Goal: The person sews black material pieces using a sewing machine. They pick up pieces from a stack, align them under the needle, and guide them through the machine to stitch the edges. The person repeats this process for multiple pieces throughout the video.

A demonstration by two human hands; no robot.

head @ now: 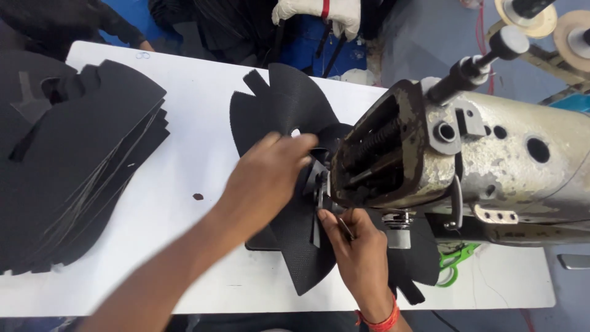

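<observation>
- The left hand point(265, 178) lies palm down, its fingers point(294, 145) stretched flat and pressing on a black fabric piece point(289, 104), not curled round anything.
- The right hand point(359, 253) pinches thumb and forefinger point(332, 220) shut on a narrow black strip point(317, 200) just beside the machine's needle area; a red thread band point(381, 321) circles its wrist.
- The black fabric piece is matte, finely textured mesh-like cloth with notched, fan-shaped edges, spread on the white worktop point(184, 123) at centre, running under the machine head.
- The sewing machine point(485, 160) on the right is worn grey metal, chipped and stained, its open end showing dark springs and rods.
- Green-handled scissors point(453, 263) sit near the machine's base.
- A thick stack of similar black cut pieces point(67, 160) covers the left of the worktop.
- At the far edge, another person's white-gloved hand point(319, 12) shows.
</observation>
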